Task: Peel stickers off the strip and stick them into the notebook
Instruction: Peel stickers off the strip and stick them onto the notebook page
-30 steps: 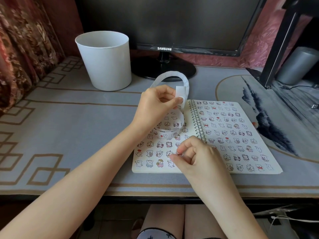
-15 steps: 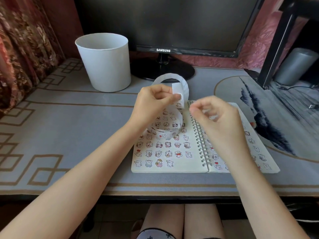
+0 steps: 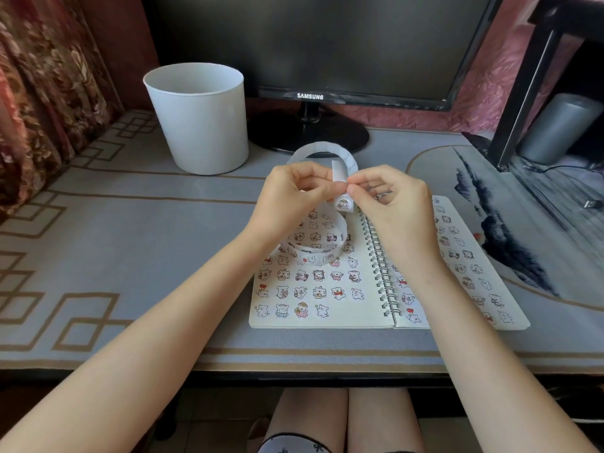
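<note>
Left hand (image 3: 294, 197): fingers curled, thumb and forefinger pinching the strip (image 3: 323, 147) from its left side.
Right hand (image 3: 395, 210): thumb and forefinger closed on the strip from the right, fingertips nearly touching those of the left hand. Cannot tell whether they hold a sticker's edge or only the backing.
Grip height: both hands are raised above the top of the notebook (image 3: 359, 317), near its spiral binding (image 3: 379, 256).
Strip, above the grip: arches up and back in a white loop behind both hands.
Strip, below the grip: a short end hangs just under the pinch, bearing one cartoon sticker (image 3: 343, 203).
Strip, remainder: curls down under the left hand and rests as a ring on the left page.
Notebook: lying open and flat on the desk mat (image 3: 130, 223); both pages carry rows of small cartoon stickers, and the left page's bottom row stops partway across.
White bucket (image 3: 199, 119): upright on the mat, far left of the hands, well apart.
Monitor (image 3: 310, 44): behind the hands, screen dark, its round base close to the strip's arch.
Grey cylinder (image 3: 559, 129): far right, behind a black frame leg (image 3: 523, 93).
</note>
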